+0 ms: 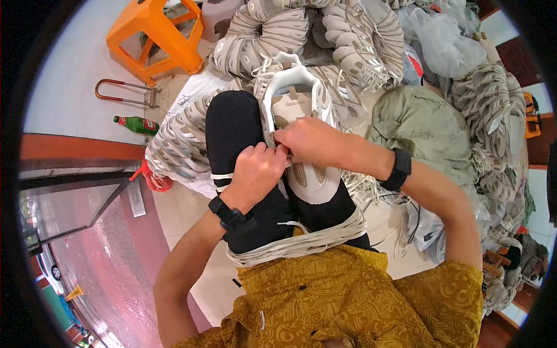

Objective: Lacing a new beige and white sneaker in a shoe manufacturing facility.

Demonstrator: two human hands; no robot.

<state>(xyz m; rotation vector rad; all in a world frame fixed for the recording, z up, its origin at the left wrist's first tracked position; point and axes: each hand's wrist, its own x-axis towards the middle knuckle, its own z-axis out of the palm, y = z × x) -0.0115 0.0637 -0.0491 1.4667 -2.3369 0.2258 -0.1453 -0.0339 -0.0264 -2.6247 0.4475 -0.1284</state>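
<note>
Both hands meet at the shoe's lacing.
The white shoe (301, 133) lies on the lap, toe pointing away; left hand (255, 174) and right hand (307, 139) pinch its laces together mid-shoe.

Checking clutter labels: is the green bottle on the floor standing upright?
No, the green bottle lies on its side on the pale floor, near the orange stool.

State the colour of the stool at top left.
Orange; the stool shows only in the head view.

One shoe (299, 116), one green bottle (135, 124), one orange stool (155, 36)
</note>
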